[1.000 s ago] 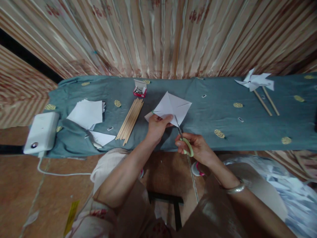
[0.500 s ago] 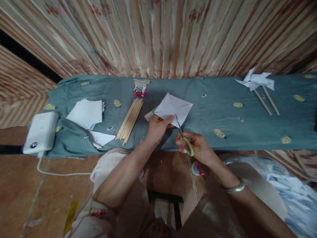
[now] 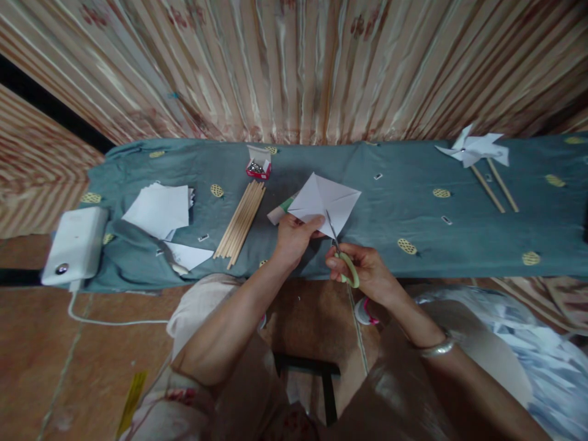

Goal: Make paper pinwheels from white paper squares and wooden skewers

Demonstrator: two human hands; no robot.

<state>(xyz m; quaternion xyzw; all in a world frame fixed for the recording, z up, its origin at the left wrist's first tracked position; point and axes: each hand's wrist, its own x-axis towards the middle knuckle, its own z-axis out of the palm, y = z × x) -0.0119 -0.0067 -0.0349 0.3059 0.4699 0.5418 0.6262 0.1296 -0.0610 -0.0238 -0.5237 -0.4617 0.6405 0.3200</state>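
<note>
My left hand (image 3: 296,239) pinches a square sheet of white paper (image 3: 334,197) near its lower edge, thumb on top. Slits run inward from corners of the sheet. In my right hand (image 3: 361,266) is a pair of scissors (image 3: 348,269) with light green handles, its blades at the paper's near corner. Part of the blades lies over the sheet; whether they are fully closed is hard to make out. Beneath the paper's left side, a pale and green object (image 3: 280,211) shows only in part.
Left of my hands lie several wooden sticks (image 3: 241,223), an open red box (image 3: 258,164) of small metal pieces, stacked white paper (image 3: 160,208), a folded paper piece (image 3: 190,254) and a white device (image 3: 76,245) with a cable. Paper pinwheels (image 3: 482,149) on sticks lie far right.
The paper has shifted very slightly to the right. Both hands and the scissors stay almost where they were.
</note>
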